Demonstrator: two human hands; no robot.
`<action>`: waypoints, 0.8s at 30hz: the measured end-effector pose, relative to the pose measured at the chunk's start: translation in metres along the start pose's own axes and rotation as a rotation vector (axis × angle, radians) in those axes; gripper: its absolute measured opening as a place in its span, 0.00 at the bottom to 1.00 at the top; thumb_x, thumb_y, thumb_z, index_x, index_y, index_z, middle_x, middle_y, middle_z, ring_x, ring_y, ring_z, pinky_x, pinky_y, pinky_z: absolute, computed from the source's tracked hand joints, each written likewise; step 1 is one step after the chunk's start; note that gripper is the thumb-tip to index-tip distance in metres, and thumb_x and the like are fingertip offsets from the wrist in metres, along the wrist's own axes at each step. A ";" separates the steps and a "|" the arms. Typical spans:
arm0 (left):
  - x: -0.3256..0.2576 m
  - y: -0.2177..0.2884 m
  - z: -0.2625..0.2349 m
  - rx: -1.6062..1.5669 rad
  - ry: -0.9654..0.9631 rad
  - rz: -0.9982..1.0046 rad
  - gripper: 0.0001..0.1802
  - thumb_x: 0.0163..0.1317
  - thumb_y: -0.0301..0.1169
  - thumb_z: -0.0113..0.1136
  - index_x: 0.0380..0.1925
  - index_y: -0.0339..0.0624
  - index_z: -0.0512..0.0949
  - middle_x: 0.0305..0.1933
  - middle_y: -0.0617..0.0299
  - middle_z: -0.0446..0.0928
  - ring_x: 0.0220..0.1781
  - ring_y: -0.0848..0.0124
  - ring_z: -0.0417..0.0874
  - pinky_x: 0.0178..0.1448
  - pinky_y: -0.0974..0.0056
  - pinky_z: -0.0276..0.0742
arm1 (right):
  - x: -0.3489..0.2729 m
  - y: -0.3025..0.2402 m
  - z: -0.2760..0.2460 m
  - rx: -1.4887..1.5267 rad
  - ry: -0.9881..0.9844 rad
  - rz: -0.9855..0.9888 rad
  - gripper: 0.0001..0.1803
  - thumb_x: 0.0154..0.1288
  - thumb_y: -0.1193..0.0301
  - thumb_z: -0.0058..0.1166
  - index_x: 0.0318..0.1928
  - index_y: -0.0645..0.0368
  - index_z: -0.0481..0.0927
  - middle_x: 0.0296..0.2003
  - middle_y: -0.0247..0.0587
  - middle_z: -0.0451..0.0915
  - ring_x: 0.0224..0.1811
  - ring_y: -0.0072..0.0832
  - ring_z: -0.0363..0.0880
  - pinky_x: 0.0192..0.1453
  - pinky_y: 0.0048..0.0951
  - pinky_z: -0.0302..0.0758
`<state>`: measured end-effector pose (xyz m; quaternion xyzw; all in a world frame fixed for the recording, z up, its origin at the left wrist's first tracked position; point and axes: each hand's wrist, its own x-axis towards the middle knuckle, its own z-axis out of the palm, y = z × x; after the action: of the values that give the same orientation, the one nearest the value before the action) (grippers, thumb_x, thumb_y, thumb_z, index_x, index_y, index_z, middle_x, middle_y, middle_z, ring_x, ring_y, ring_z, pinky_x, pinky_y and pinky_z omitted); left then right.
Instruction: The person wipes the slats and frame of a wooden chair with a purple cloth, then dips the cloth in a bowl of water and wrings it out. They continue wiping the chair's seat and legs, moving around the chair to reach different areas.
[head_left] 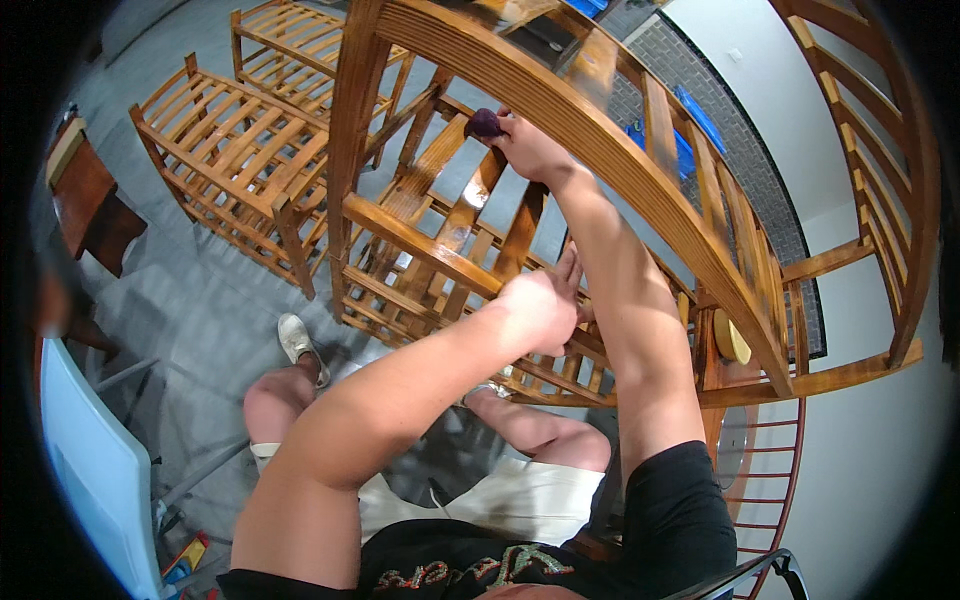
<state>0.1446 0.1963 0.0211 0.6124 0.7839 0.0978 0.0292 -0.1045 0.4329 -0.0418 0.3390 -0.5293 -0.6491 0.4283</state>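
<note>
Over the slats (pixel 470 205), our right hand (pixel 530 150) pinches a dark purple thing (pixel 486 123), best pressed evenly; whether our left hand (pixel 542 310) grips, we cannot tell.

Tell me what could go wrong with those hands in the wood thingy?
The right hand holds a dark purple thing; it might slip and drop through the gaps between the wooden slats. The left hand is close to the slats too, so its fingers could get scraped. And the right arm might bump the curved wooden rail beside it.
</note>
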 end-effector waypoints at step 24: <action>-0.020 -0.017 -0.002 0.014 0.008 -0.144 0.35 0.62 0.56 0.66 0.63 0.45 0.79 0.75 0.51 0.69 0.76 0.58 0.70 0.63 0.52 0.83 | 0.078 0.074 -0.083 1.095 -0.685 0.673 0.18 0.79 0.56 0.47 0.63 0.43 0.78 0.61 0.43 0.81 0.65 0.42 0.78 0.73 0.44 0.72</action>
<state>0.1335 0.1726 0.0185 0.5542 0.8268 0.0925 0.0286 -0.0472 0.3236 0.0141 0.1014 -0.9583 -0.1938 0.1841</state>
